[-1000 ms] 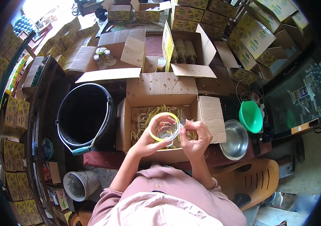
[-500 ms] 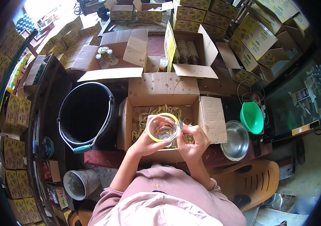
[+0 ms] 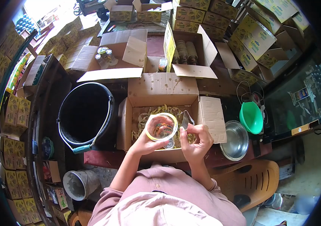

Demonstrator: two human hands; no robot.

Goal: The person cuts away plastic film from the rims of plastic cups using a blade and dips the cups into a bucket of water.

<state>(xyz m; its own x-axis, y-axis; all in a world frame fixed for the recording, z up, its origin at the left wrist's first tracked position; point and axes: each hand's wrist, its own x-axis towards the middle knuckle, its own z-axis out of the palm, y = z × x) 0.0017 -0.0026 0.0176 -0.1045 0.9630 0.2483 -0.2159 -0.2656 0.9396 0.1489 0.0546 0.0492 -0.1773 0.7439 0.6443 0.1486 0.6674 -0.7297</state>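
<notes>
- The left hand [image 3: 144, 144] is wrapped around a clear jar [image 3: 162, 130] with a yellow rim, its open mouth tilted up toward the person.
- The right hand [image 3: 197, 141] pinches a thin, shiny strip [image 3: 185, 122] just right of that rim; the 2 hands are apart, with a narrow gap between them.
- It may be film or a flat blade; it's too small to tell from here.
- Both hold above an open carton [image 3: 164, 101], near its near edge, with pale scraps [image 3: 141, 121] strewn over the bottom.
- Left, a black bucket [image 3: 86, 113] stands just beside the carton, leaving hardly any room.
- Right, a carton flap [image 3: 212, 118] folds out as far as the steel bowl [image 3: 235, 141]; a green bowl [image 3: 251, 117] sits beyond.
- Far side, 2 more open cartons crowd the raised back flap [image 3: 163, 83].
</notes>
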